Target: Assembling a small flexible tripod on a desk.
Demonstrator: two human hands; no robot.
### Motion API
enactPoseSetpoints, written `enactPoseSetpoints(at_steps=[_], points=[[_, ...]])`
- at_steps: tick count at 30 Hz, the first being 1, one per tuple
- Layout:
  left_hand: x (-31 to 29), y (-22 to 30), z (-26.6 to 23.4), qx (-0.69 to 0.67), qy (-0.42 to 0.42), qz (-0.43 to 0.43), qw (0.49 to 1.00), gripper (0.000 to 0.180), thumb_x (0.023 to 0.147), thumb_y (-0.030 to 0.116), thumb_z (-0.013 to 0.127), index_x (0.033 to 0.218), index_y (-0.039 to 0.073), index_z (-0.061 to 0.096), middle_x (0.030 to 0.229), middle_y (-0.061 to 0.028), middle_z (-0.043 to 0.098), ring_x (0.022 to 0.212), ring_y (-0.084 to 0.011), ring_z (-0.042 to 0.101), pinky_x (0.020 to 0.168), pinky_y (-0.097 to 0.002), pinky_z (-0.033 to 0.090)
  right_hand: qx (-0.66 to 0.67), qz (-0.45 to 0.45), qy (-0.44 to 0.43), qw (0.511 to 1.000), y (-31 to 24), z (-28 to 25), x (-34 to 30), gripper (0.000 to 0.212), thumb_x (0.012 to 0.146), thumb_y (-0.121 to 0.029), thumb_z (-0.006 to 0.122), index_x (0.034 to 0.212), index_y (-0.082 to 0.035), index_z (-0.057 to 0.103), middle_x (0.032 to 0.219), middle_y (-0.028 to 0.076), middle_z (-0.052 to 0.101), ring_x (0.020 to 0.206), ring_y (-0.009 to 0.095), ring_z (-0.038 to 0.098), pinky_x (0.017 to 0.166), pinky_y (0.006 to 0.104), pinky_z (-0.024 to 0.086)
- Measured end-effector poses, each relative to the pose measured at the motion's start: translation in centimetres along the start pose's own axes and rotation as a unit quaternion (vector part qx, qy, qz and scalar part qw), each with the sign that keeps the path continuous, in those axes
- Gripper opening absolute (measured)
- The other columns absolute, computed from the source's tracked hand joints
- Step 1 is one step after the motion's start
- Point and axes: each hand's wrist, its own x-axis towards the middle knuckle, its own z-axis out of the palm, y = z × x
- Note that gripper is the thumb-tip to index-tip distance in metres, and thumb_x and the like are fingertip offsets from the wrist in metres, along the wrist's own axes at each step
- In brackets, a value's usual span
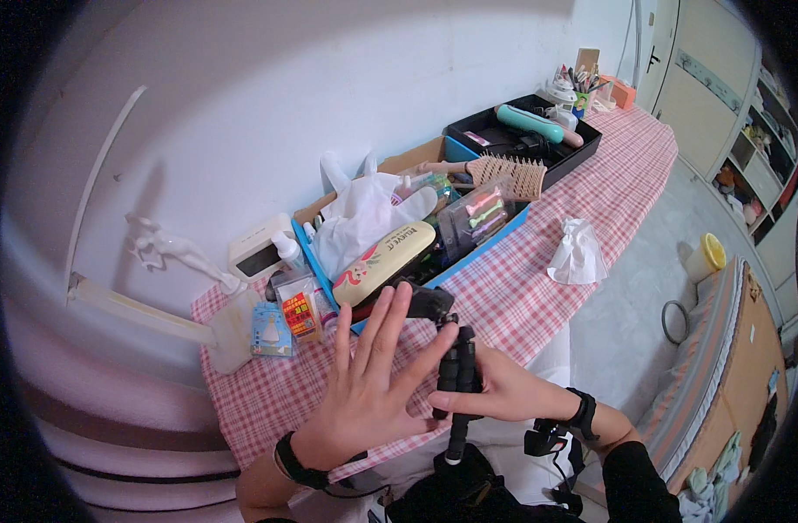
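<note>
Holding a black tripod (450, 373), segmented legs (458, 433), right hand (506, 388) wrapped round, left hand (364, 397) fanned

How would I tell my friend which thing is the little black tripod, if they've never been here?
Find the long table with the pink checked top. At its near side, look for the right hand, which is holding the tripod. Unlike the smooth yellow case beyond it, the tripod is black, with knobby legs bunched together.
</note>
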Motion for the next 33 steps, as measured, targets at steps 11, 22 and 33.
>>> enactPoseSetpoints(at_steps=[11,22,33], points=[[-0.1,0.0,1.0,-0.047,-0.017,-0.02,0.999,0.11,0.051,0.042,0.083,0.141,0.006,0.031,0.138,-0.0305,0.027,0.131,-0.0442,0.029,0.109,-0.0586,0.018,0.06,0.047,-0.01,0.997,0.0,0.5,0.3,0.059,0.081,-0.027,0.072,0.119,0.006,0.042,0.087,0.007,0.059,0.077,0.012,0.055,0.065,0.0271,0.047],[0.0,-0.1,1.6,0.006,-0.018,-0.017,1.0,0.112,0.051,0.038,0.083,0.141,0.002,0.028,0.144,-0.0205,0.027,0.138,-0.0351,0.023,0.111,-0.0592,0.011,0.012,0.068,-0.017,0.997,1.0,0.5,0.3,0.076,0.074,-0.029,0.078,0.126,0.007,0.036,0.096,0.013,0.06,0.085,0.018,0.06,0.074,0.0303,0.049],[0.0,-0.6,2.4,-0.092,-0.058,0.023,0.994,0.117,0.043,0.037,0.083,0.138,-0.002,0.027,0.143,-0.0217,0.03,0.136,-0.036,0.028,0.112,-0.0568,0.014,0.085,0.017,-0.052,0.995,2.6,1.3,0.7,0.079,0.077,-0.024,0.074,0.132,0.006,0.026,0.106,0.013,0.055,0.096,0.019,0.054,0.084,0.0298,0.045]])
